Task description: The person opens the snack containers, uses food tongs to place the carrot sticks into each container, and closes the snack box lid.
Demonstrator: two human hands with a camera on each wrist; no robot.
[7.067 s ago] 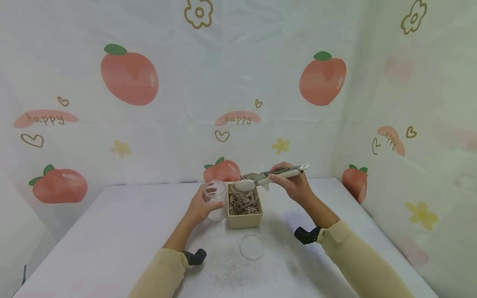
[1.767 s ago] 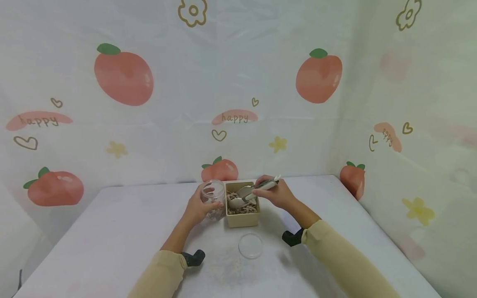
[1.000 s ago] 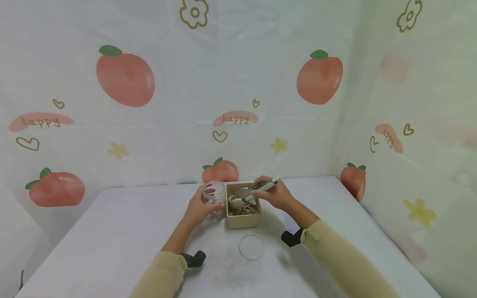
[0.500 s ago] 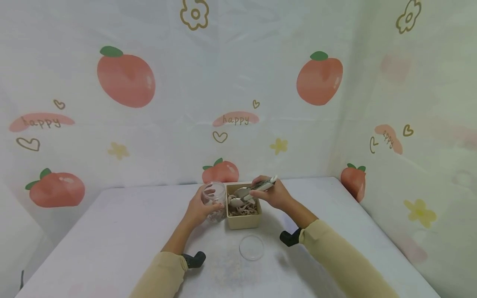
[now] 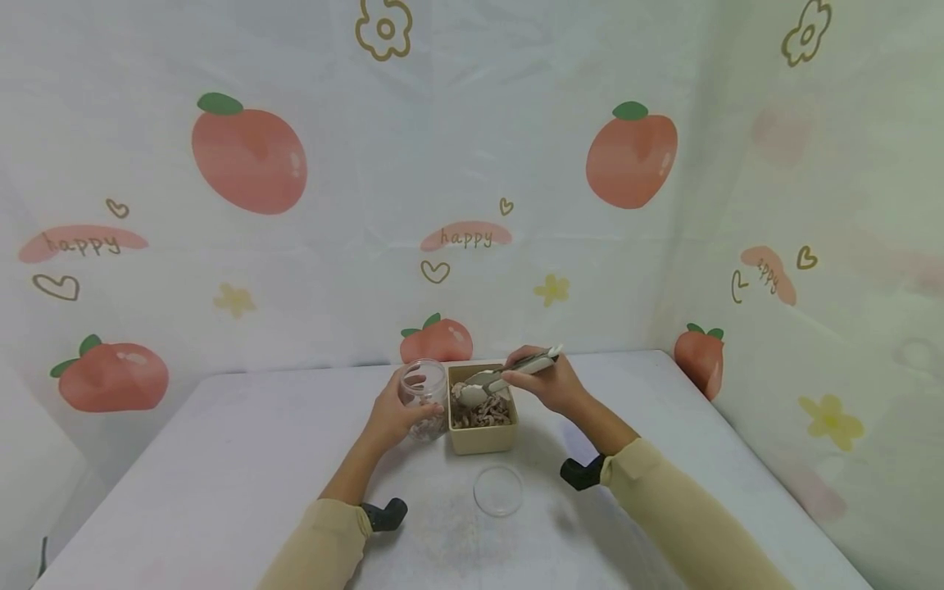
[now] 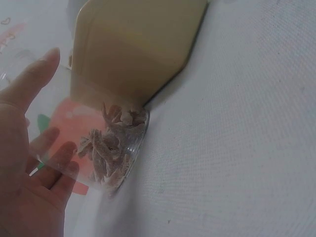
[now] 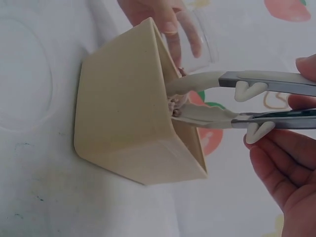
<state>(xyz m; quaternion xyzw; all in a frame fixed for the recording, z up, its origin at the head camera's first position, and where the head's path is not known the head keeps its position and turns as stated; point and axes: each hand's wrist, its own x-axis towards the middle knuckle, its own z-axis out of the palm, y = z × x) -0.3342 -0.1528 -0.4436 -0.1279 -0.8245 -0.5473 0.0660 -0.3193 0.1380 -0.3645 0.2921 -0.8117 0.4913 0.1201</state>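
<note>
Head view | right hand [image 5: 549, 383] clamps tongs [image 5: 509, 373], now lifted, tips pinching sticks above box [image 5: 483, 434] | left hand [image 5: 394, 414] still wraps jar [image 5: 425, 397] | 1 more transfer underway

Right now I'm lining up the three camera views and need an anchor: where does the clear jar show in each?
Head: the jar is at centre, gripped by the left hand, just left of the beige box.
Left wrist: lower left, partly filled with brown strips, against the box.
Right wrist: top centre, behind the box.
Shared landmark: the beige box.
</note>
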